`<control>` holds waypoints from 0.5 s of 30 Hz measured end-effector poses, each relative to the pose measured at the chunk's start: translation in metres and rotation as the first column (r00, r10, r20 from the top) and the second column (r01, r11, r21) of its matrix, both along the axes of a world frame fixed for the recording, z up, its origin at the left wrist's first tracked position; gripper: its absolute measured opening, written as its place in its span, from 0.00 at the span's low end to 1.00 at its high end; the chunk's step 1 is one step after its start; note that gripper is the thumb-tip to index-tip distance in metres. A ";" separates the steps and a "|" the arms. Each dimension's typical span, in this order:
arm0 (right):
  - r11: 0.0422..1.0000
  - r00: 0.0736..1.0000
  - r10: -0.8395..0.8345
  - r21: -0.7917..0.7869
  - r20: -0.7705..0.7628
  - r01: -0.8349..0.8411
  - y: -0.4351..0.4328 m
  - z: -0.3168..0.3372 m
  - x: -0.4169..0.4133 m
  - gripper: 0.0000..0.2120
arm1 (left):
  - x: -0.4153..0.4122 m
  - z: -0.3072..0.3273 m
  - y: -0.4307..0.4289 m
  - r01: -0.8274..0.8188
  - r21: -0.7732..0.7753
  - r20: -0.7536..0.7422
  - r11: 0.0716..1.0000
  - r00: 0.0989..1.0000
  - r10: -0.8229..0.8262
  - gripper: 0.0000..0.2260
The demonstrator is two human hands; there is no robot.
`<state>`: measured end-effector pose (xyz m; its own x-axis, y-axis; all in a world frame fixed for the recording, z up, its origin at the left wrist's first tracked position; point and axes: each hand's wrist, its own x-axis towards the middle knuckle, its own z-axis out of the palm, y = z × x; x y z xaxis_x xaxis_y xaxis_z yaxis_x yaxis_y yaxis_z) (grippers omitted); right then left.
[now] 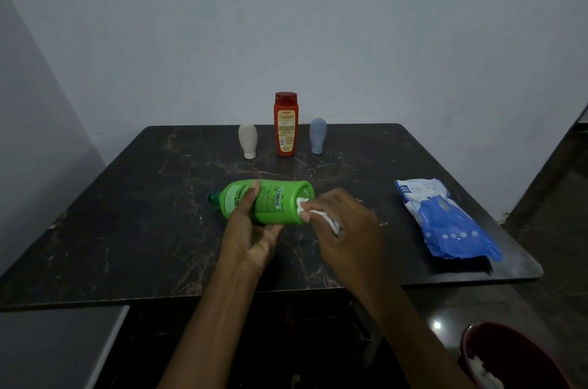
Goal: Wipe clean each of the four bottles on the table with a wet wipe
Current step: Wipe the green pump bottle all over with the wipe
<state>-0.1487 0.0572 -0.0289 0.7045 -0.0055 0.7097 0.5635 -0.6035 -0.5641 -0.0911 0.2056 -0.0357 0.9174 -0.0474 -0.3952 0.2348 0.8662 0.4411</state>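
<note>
A dark marbled bench (pixel 127 213) carries a blue wipes pack (pixel 445 220) at right and, upright at the back, a red bottle (pixel 285 124), white bottle (pixel 247 140) and blue-grey bottle (pixel 318 135). Near the middle the green bottle (pixel 270 204) is held sideways, cap leftward, its body clasped by the left hand (pixel 251 236) while the right hand (pixel 346 226) pinches a white wet wipe (pixel 331 223) against its base. Best, probably, to roll the bottle so the wipe reaches every side.

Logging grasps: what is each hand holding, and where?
Left hand grips the green bottle around its middle; right hand pinches a wipe against its base.
</note>
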 end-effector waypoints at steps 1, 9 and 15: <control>1.000 1.000 0.026 -0.004 0.006 -0.026 0.001 0.002 0.000 0.05 | 0.000 0.000 0.000 0.003 0.008 0.000 1.000 1.000 -0.003 0.17; 0.998 0.997 0.039 0.049 -0.065 -0.036 -0.009 -0.007 0.001 0.04 | -0.003 -0.005 0.003 -0.016 0.032 0.010 0.999 1.000 0.016 0.16; 0.996 0.999 0.019 0.086 -0.048 -0.015 -0.014 0.003 0.014 0.05 | -0.001 -0.006 0.003 -0.014 0.035 0.019 0.999 1.000 0.014 0.19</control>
<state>-0.1349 0.0434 -0.0263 0.7386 -0.0524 0.6721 0.5440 -0.5425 -0.6401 -0.0925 0.2084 -0.0413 0.9252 -0.0209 -0.3789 0.2140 0.8533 0.4755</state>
